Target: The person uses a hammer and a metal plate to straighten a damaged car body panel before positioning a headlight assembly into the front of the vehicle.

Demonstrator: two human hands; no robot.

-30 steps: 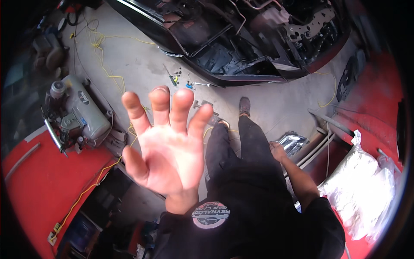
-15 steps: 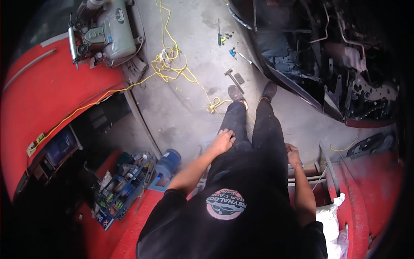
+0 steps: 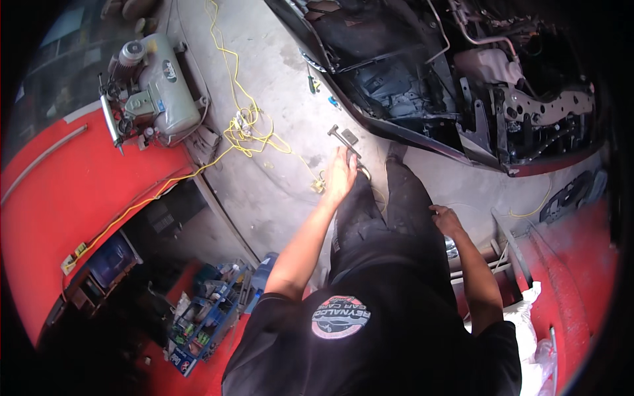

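Note:
My left hand is stretched forward over my left knee with its fingers extended and nothing visible in them. In the picture its fingertips come close to a hammer lying on the concrete floor; I cannot tell that they touch. Beside the hammer is a small dark flat block. My right hand hangs next to my right thigh, fingers loosely bent and slightly apart, with no object seen in it. Past the hammer, a green-handled screwdriver and a small blue tool lie near the car.
A car with its front end stripped open stands ahead on the right. A tangled yellow cord crosses the floor. An air compressor stands left by a red surface. A blue crate of supplies and a white sack flank me.
My left hand has moved forward from my thigh toward the hammer, its fingers straightening. The view has shifted, so the car appears farther left. My right hand stays beside my thigh.

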